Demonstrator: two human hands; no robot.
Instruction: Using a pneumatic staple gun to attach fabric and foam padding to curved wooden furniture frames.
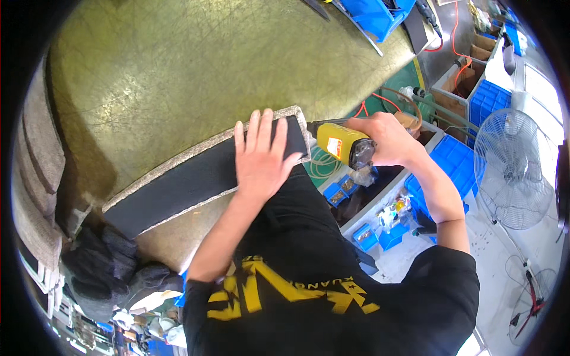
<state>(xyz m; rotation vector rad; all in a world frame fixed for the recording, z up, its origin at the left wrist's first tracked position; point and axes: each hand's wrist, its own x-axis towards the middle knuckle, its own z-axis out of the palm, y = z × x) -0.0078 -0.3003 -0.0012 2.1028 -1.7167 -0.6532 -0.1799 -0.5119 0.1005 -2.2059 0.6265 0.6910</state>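
Note:
A long upholstered panel (190, 178), black on its upper face and edged in grey-beige fabric, lies at a slant along the near side of the worktable. My left hand (259, 151) rests flat on its right part, fingers stretched out and slightly apart. In my right hand (386, 139) is a yellow and black staple gun (339, 144), gripped with the fingers wrapped round its handle. The gun lies level, its nose at the panel's right end; whether the tip touches the fabric, I cannot tell.
The scratched greenish worktable (178, 71) holds a blue bin (377, 18) at its far edge. Grey-beige cushions (35, 166) and dark fabric (101, 267) lie to the left. Hoses, small blue bins (338, 190) and a standing fan (513, 169) are on the right.

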